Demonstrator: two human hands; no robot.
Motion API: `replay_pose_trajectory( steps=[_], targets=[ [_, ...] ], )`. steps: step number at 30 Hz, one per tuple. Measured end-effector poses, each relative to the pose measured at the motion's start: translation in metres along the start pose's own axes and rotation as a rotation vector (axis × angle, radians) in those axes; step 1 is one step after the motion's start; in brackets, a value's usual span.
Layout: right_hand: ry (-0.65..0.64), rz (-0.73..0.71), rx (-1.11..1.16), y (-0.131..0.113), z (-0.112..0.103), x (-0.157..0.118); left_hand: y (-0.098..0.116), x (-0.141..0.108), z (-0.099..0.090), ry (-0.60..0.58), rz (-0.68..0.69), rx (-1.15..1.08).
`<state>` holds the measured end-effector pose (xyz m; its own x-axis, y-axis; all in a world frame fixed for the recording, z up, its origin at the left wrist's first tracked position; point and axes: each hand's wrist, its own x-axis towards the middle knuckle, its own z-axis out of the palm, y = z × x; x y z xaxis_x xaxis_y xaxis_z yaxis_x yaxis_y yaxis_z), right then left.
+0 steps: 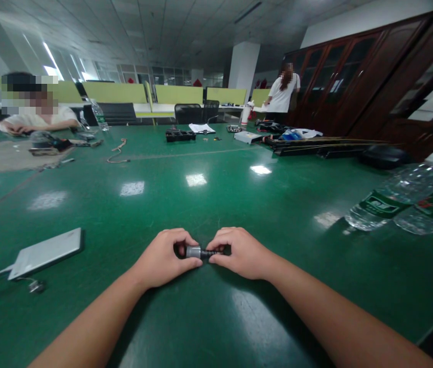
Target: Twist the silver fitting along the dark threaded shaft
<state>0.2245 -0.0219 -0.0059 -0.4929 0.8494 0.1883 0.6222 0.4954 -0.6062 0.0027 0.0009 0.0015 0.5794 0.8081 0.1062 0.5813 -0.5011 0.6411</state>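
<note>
Just above the green tabletop (pixel 216 204), my left hand (pixel 162 258) pinches a short grey cylinder (pixel 193 252) between thumb and fingers. Out of the cylinder's right end sticks a dark ribbed rod (pixel 205 253), thin and roughly level. My right hand (pixel 245 253) closes its thumb and fingertips around the rod's far end, hiding part of it. Both hands face each other with a small gap between the fingertips. Whether cylinder and rod are one piece or two, I cannot tell.
To the left lie a silver power bank (pixel 47 253) with a white cable and a small metal piece (pixel 36 286). Clear water bottles (pixel 396 199) stand at right. A black tray (pixel 180 136) and long dark strips (pixel 316 145) lie farther back. A person (pixel 40 115) sits across the table; another stands behind.
</note>
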Motion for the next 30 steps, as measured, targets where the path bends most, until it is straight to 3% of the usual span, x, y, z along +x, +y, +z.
replay_pose_trajectory(
  steps=[30],
  targets=[
    [-0.010,0.041,0.007,0.0009,-0.0062,-0.0026,-0.0036,-0.0015,0.0000,0.001,0.036,-0.012]
  ],
)
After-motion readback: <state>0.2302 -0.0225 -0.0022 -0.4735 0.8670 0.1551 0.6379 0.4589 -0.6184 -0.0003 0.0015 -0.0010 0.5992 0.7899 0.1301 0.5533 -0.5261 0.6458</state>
